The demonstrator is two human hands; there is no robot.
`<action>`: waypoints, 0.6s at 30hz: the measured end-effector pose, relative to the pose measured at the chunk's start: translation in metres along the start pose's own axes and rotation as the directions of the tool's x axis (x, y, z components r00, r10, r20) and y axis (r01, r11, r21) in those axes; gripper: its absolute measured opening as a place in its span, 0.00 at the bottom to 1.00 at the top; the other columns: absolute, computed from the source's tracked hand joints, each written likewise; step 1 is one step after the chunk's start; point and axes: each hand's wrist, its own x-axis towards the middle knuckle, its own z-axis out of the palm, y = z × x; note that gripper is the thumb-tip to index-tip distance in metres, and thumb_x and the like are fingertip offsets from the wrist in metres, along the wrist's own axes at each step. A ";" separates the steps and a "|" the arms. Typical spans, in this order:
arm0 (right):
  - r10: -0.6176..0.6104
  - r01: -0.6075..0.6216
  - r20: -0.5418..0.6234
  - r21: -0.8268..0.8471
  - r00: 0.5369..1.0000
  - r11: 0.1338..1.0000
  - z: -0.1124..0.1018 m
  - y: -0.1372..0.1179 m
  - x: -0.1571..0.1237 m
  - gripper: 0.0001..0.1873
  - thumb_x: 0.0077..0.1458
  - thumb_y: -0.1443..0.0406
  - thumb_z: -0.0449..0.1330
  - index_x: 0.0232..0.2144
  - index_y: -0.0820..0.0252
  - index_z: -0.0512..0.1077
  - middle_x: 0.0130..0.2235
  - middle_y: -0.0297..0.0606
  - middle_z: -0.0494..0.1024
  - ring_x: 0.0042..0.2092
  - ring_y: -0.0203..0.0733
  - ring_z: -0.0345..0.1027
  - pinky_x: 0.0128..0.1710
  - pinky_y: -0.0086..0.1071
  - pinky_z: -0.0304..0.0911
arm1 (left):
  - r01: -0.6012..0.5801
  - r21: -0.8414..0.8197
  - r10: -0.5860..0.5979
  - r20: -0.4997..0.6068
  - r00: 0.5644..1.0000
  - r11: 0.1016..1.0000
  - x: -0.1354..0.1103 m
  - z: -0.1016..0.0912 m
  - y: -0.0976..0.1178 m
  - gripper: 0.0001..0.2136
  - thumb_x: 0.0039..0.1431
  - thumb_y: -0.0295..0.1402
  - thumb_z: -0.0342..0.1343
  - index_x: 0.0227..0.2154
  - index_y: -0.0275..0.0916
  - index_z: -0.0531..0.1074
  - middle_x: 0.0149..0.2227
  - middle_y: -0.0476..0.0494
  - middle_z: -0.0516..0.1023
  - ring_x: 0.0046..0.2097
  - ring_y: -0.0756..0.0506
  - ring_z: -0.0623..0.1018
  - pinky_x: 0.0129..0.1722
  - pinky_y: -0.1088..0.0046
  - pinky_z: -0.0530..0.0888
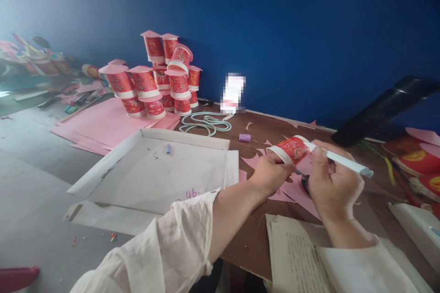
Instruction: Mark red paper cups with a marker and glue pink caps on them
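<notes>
In the left hand (pixel 271 175), a red cup (pixel 293 149) is gripped above the table (pixel 252 243); in the right hand (pixel 332 186), a white marker (pixel 345 162). Stacked cups (pixel 119 84) are already topped with pink paper (pixel 113 69); for the held one, this cannot be confirmed.

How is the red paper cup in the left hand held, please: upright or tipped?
Tipped: in the left hand, the red paper cup has its ends facing sideways.

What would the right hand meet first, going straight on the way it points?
Probably the red cup in the left hand: the white tube in the right hand points at it, though depth is unclear.
</notes>
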 end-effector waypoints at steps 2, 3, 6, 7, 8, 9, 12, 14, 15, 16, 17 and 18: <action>-0.001 0.001 -0.009 0.005 1.000 1.000 0.000 0.000 0.000 0.16 0.64 0.59 0.53 0.43 0.61 0.77 0.43 0.48 0.80 0.46 0.50 0.73 0.46 0.47 0.68 | -0.025 0.023 0.025 0.007 1.000 0.999 0.002 0.000 -0.002 0.05 0.49 0.20 0.58 0.23 0.36 0.75 0.21 0.50 0.70 0.22 0.52 0.68 0.25 0.76 0.67; 0.004 -0.004 -0.012 0.006 1.000 1.000 -0.001 0.000 0.000 0.16 0.64 0.58 0.53 0.43 0.61 0.76 0.43 0.48 0.80 0.47 0.50 0.73 0.46 0.47 0.67 | -0.032 0.032 0.032 0.007 0.999 0.999 0.003 0.000 -0.003 0.05 0.49 0.20 0.58 0.23 0.36 0.75 0.21 0.50 0.71 0.23 0.52 0.69 0.25 0.76 0.67; 0.042 -0.042 0.005 0.005 0.999 0.999 -0.001 0.000 0.000 0.17 0.65 0.57 0.51 0.43 0.60 0.76 0.43 0.48 0.80 0.45 0.49 0.73 0.45 0.46 0.66 | -0.034 0.054 0.033 0.005 0.999 0.998 0.004 -0.001 -0.004 0.05 0.49 0.21 0.58 0.25 0.36 0.76 0.20 0.50 0.70 0.22 0.52 0.69 0.24 0.76 0.67; 0.049 -0.049 0.010 0.004 0.999 0.999 -0.001 0.000 0.000 0.17 0.65 0.57 0.51 0.42 0.60 0.76 0.43 0.48 0.80 0.44 0.49 0.73 0.45 0.45 0.67 | -0.031 0.057 0.031 0.004 1.000 0.998 0.003 -0.001 -0.004 0.05 0.50 0.21 0.58 0.25 0.36 0.76 0.20 0.50 0.70 0.22 0.52 0.69 0.24 0.76 0.66; 0.047 -0.047 0.005 0.002 0.999 0.999 -0.001 0.000 0.000 0.17 0.65 0.57 0.51 0.42 0.61 0.76 0.43 0.48 0.80 0.44 0.49 0.74 0.45 0.45 0.67 | -0.029 0.060 0.028 0.006 1.000 0.998 0.002 -0.001 -0.003 0.05 0.50 0.21 0.58 0.25 0.36 0.76 0.20 0.50 0.69 0.22 0.52 0.69 0.24 0.76 0.67; 0.037 -0.037 -0.008 0.000 0.999 0.999 -0.001 -0.001 0.001 0.17 0.65 0.58 0.52 0.42 0.62 0.77 0.43 0.48 0.80 0.45 0.49 0.74 0.45 0.45 0.67 | -0.029 0.062 0.028 0.008 1.000 0.998 0.001 -0.001 -0.002 0.05 0.50 0.22 0.58 0.25 0.36 0.76 0.19 0.50 0.69 0.23 0.51 0.69 0.24 0.76 0.67; -0.015 0.015 -0.040 0.005 0.999 1.000 -0.001 -0.002 0.001 0.16 0.64 0.60 0.53 0.42 0.64 0.77 0.43 0.49 0.81 0.47 0.50 0.74 0.47 0.46 0.68 | -0.026 0.060 0.026 0.012 1.000 0.998 -0.001 0.000 0.000 0.04 0.51 0.22 0.59 0.26 0.36 0.76 0.19 0.50 0.69 0.23 0.51 0.69 0.25 0.76 0.69; -0.032 0.032 -0.027 0.019 0.999 0.999 -0.001 -0.003 0.002 0.16 0.64 0.60 0.53 0.43 0.64 0.77 0.43 0.49 0.81 0.47 0.50 0.74 0.47 0.46 0.69 | -0.035 0.073 0.034 0.018 0.999 0.997 -0.001 0.000 -0.001 0.04 0.52 0.23 0.59 0.27 0.36 0.76 0.19 0.51 0.69 0.23 0.51 0.68 0.26 0.76 0.69; -0.033 0.034 -0.013 0.025 0.999 0.999 -0.001 -0.003 0.002 0.16 0.64 0.60 0.53 0.43 0.63 0.77 0.43 0.48 0.81 0.47 0.50 0.74 0.47 0.46 0.69 | -0.048 0.086 0.046 0.023 0.999 0.995 0.000 0.000 -0.003 0.04 0.52 0.23 0.59 0.27 0.36 0.77 0.19 0.50 0.69 0.23 0.51 0.68 0.25 0.76 0.69; -0.032 0.032 0.000 0.029 0.999 0.999 -0.001 -0.004 0.002 0.16 0.64 0.60 0.53 0.43 0.62 0.77 0.43 0.48 0.81 0.47 0.50 0.74 0.47 0.46 0.69 | -0.066 0.100 0.063 0.028 0.998 0.993 0.002 -0.001 -0.004 0.04 0.51 0.22 0.59 0.27 0.36 0.77 0.20 0.50 0.70 0.22 0.52 0.68 0.25 0.76 0.69; -0.029 0.028 0.007 0.028 1.000 0.999 -0.001 -0.004 0.002 0.16 0.64 0.60 0.53 0.43 0.61 0.77 0.43 0.48 0.81 0.47 0.50 0.74 0.47 0.46 0.68 | -0.084 0.114 0.080 0.036 0.996 0.990 0.004 -0.001 -0.006 0.05 0.51 0.22 0.58 0.27 0.36 0.77 0.21 0.50 0.71 0.22 0.52 0.68 0.24 0.76 0.68; -0.025 0.025 0.005 0.024 1.000 0.999 -0.001 -0.003 0.002 0.16 0.64 0.60 0.53 0.43 0.61 0.77 0.43 0.48 0.81 0.47 0.50 0.74 0.47 0.47 0.68 | -0.101 0.127 0.096 0.045 0.994 0.987 0.005 -0.001 -0.009 0.05 0.51 0.21 0.58 0.27 0.36 0.76 0.22 0.49 0.71 0.22 0.52 0.69 0.24 0.76 0.68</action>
